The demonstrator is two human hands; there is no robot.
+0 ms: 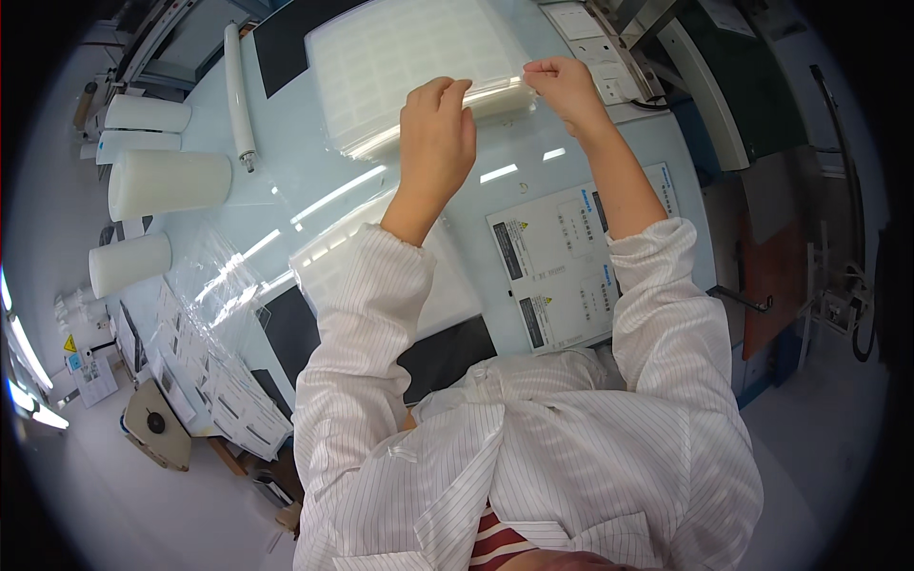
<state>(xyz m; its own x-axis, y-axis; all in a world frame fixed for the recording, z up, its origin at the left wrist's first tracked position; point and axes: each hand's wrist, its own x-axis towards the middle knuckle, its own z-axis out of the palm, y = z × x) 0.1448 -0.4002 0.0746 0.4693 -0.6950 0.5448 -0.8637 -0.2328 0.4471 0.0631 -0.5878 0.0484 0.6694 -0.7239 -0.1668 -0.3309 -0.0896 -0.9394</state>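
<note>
A stack of white translucent trays (409,48) with a grid of square pockets lies at the far middle of the table, covered by a clear plastic bag (376,145) that shines along its near edge. My left hand (438,133) is over that edge, its fingers curled onto the film and its fingertips partly hidden. At the stack's near right corner, my right hand (569,93) pinches the bag's edge between thumb and forefinger. A second white tray (447,276) lies nearer to me, partly under my left forearm.
Several white film rolls (171,181) stand along the left side, with a long white roller (238,100) beside them. Crumpled clear film (214,276) lies left of the near tray. Printed label sheets (557,262) are at the right, near black sheets (447,357) by the front edge.
</note>
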